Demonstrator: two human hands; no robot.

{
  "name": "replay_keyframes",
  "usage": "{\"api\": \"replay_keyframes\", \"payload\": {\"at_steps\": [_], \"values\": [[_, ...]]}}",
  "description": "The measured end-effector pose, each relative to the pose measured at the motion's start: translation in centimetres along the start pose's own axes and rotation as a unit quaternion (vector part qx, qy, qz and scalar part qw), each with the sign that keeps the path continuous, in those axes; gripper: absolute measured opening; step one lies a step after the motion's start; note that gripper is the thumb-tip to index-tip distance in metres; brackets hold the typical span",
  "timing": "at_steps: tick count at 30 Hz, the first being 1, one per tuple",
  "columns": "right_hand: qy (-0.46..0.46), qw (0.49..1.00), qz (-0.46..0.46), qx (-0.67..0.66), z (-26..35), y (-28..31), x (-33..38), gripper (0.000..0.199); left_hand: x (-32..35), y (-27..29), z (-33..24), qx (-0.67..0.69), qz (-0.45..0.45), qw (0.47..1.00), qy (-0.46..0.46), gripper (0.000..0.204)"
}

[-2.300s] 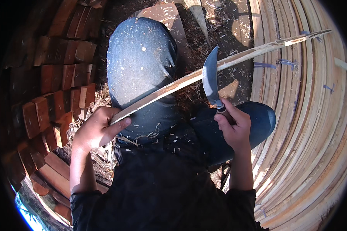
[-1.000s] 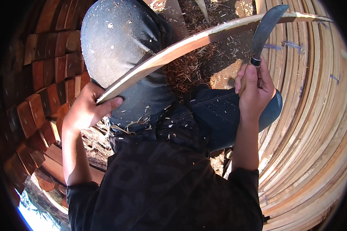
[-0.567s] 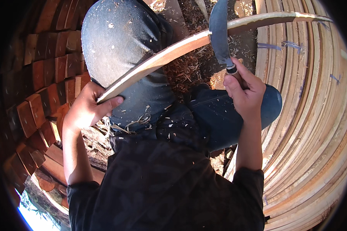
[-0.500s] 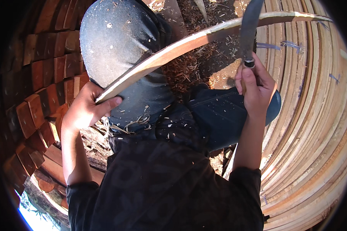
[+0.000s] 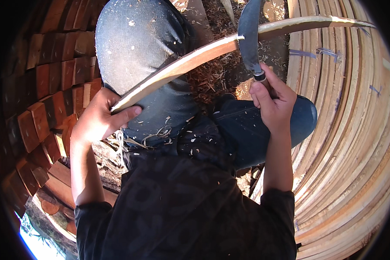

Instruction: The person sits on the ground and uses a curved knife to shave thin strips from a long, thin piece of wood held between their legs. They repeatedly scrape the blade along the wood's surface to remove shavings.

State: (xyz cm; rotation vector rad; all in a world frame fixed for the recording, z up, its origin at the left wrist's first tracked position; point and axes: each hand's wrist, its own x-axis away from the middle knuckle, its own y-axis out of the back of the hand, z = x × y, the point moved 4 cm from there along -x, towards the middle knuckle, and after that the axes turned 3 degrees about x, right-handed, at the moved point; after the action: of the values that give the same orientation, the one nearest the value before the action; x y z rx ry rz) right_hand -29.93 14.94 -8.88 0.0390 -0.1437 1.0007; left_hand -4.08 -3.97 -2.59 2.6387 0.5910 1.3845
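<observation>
The frame's upper edge crops the knife blade (image 5: 248,41).

Reddish-brown wooden blocks (image 5: 39,120) sit stacked at left, while long pale slats (image 5: 333,151) bearing purple strips (image 5: 302,53) line the right.

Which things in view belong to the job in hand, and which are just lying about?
In the job:
- wooden strip, one end gripped by the left hand
- curved knife, handle in the right hand, blade across the strip

Lying about:
- reddish wood blocks, stacked at left
- long pale boards at right
- wood shavings on the ground
</observation>
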Motion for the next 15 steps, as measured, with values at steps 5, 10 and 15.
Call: {"api": "replay_keyframes", "payload": {"at_steps": [5,10,15], "values": [[0.027,0.998,-0.050,0.021,-0.3,-0.5,0.0,0.034,0.2,0.1,0.3,-0.023,-0.051,0.998,0.007,0.026],[-0.002,0.997,-0.071,-0.005,1.2,0.9,-0.7,0.036,0.1,0.3,0.8,-0.022,-0.021,0.999,-0.022,0.027],[0.009,0.998,-0.058,0.024,0.8,0.3,-0.2,0.036,0.0,0.3,0.4,-0.032,-0.028,0.999,0.002,0.029]]}}
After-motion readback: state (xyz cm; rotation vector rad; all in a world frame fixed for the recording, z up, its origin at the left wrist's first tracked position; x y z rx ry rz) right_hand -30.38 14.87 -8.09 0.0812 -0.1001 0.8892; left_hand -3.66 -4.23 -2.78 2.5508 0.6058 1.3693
